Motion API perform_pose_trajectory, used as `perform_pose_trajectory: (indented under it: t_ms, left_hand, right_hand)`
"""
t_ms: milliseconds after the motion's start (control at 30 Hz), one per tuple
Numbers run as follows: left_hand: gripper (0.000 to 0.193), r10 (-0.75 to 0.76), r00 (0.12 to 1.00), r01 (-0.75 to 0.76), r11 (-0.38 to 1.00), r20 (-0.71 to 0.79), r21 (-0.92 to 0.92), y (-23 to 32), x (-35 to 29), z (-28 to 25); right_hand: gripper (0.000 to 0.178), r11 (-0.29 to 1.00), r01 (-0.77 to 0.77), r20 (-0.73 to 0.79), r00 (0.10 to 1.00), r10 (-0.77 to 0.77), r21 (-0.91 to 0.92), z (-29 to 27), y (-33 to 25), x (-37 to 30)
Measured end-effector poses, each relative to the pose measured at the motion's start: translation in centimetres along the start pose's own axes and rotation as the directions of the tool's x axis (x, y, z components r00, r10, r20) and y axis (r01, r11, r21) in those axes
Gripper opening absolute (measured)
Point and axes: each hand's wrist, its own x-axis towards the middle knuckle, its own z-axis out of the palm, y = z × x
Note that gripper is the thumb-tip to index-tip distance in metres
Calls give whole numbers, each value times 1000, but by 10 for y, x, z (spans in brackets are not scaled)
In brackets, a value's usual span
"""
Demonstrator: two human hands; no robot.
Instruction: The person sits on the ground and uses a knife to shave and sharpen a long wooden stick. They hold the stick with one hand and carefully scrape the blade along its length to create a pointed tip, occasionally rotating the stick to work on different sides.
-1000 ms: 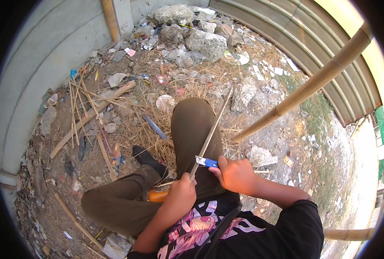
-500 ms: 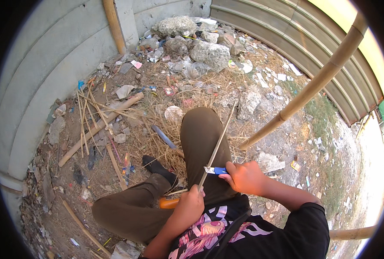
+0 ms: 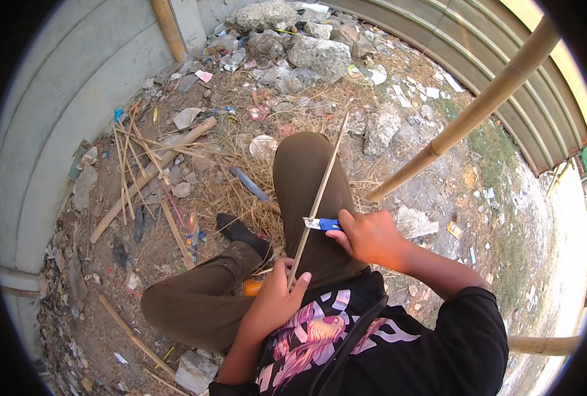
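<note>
My left hand holds the lower end of a long thin bamboo strip between its fingers, with the thumb raised along one side. The strip slants up and away over my bent right knee. A blue utility knife is gripped in my right hand, thumb and fingers closed round its handle. Its short metal blade lies across the strip, a little above my left hand. Behind my left wrist an orange object shows only in part.
Left of my legs, several thin strips lie across a thick bamboo pole. A long-bladed tool rests on dry straw by my knee. A leaning bamboo pole rises at right. Rocks and litter lie before a concrete wall.
The view has tilted, so the scene sits higher. My left hand's grip has loosened, thumb lifting off the strip. The knife is slightly farther from my left hand along the strip.
</note>
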Motion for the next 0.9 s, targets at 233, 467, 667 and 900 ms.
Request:
perform_pose_trajectory:
  t_ms: [233,467,667,900]
  left_hand:
    - [25,57,987,-61,998,148,23,-8,-34,-21]
    - [18,23,994,-40,986,103,161,3,-8,3]
    - [19,-3,993,-22,979,120,205,3,-12,4]
    - [21,-20,994,-5,973,103,232,10,-13,2]
  right_hand:
    - [43,988,-144,-27,989,143,-56,-5,5,21]
    - [47,987,-13,131,991,-8,159,-3,-59,-30]
    - [50,993,47,87,995,-56,107,3,-54,-37]
    - [49,999,-47,61,997,47,-7,-4,-37,-19]
